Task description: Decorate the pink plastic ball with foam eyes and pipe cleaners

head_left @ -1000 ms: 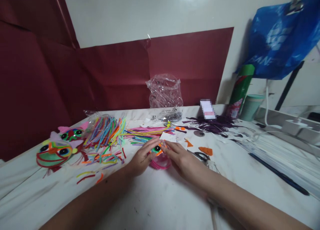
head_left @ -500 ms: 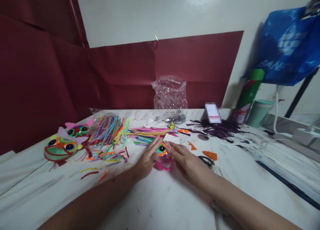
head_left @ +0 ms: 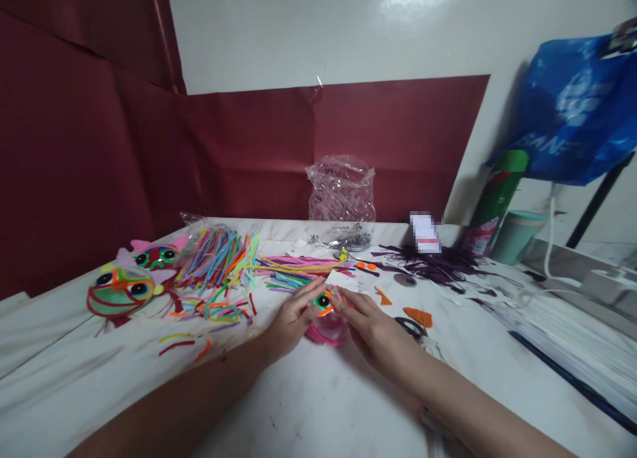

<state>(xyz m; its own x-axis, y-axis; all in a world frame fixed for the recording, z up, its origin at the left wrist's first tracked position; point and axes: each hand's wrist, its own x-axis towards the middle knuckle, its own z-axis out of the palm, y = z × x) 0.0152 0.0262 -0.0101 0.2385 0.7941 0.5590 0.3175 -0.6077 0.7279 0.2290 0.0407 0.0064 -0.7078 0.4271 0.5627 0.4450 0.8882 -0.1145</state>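
Observation:
Between my two hands, at the middle of the table, is a pipe-cleaner eye (head_left: 323, 301) with a black pupil and orange and green rings. Fingers of my left hand (head_left: 291, 322) press on it from the left. From the right, the fingertips of my right hand (head_left: 365, 318) pinch its other edge. Just below it is a round pink piece (head_left: 326, 332) with a see-through middle; whether the eye is fixed to it I cannot tell. Beyond my fingers lies a small white paper (head_left: 338, 280). Scissors (head_left: 411, 326) with black handles lie to the right of my right hand.
Two pipe-cleaner faces (head_left: 122, 292) lie at the left, beside bundles of coloured pipe cleaners (head_left: 219, 255). Purple strips (head_left: 438, 262) are heaped at the back right near a phone (head_left: 425, 232). A green cup (head_left: 517, 239) and a clear plastic bag (head_left: 342, 189) stand behind.
The camera view has tilted up slightly, so the table edge sits a little lower. My fingers have shifted slightly around the eye, and both hands remain on it.

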